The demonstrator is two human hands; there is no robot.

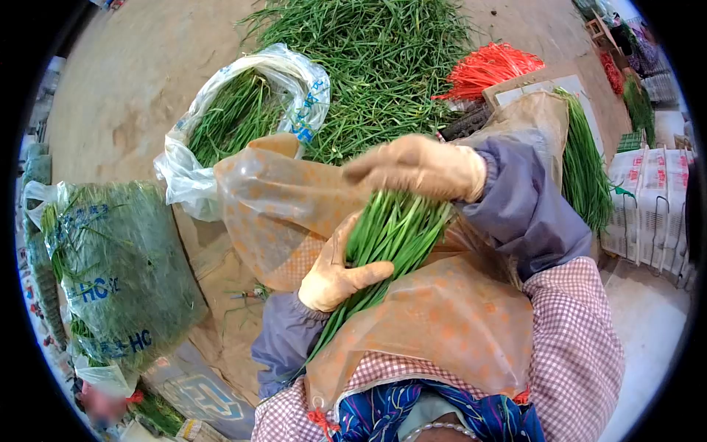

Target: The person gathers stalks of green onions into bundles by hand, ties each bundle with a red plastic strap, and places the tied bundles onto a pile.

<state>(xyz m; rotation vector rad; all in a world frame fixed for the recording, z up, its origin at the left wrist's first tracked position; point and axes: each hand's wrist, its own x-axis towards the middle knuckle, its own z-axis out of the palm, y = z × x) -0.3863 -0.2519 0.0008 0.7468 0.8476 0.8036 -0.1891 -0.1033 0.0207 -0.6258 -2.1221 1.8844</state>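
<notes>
At centre, your left hand (333, 278) grasps the green bunch (394, 232), thumb across it. Your blurred right hand (420, 169) overlaps the bunch's upper end; its grip cannot be told.

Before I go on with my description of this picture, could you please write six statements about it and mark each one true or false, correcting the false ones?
1. The left hand holds a bundle of green stalks. True.
2. The right hand is at the upper end of the bundle in the picture. True.
3. Both hands are bare. False: both wear pale gloves.
4. The red strips lie at the right edge of the loose green heap, as pictured. True.
5. The open plastic bag has nothing inside. False: long green leaves lie in it.
6. The forearm sleeves are bright yellow. False: they are greyish purple.
</notes>
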